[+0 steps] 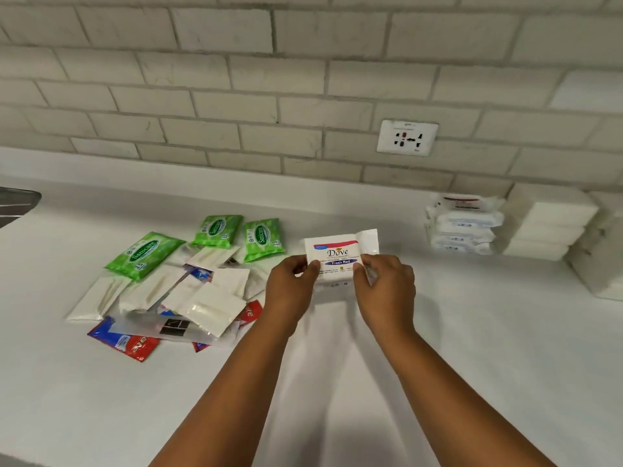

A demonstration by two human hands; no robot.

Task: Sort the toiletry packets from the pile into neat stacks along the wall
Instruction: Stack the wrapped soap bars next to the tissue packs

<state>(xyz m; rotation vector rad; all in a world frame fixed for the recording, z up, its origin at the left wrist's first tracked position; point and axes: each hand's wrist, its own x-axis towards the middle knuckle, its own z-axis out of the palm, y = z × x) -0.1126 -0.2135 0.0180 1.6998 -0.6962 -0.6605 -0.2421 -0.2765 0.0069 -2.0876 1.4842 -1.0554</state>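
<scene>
Both hands hold a white Dove soap packet point(338, 252) above the middle of the white counter. My left hand point(291, 286) pinches its left edge and my right hand point(384, 288) pinches its right edge. To the left lies the pile point(175, 291): three green Sanicare wipe packets point(145, 254), several white sachets and red and blue packets point(126, 343). A stack of white Dove packets point(463, 225) stands by the wall at right.
Right of the Dove stack stand stacks of plain white boxes point(546, 224) against the tiled wall. A wall socket point(407, 137) sits above the counter. A dark sink edge point(17, 203) shows at far left.
</scene>
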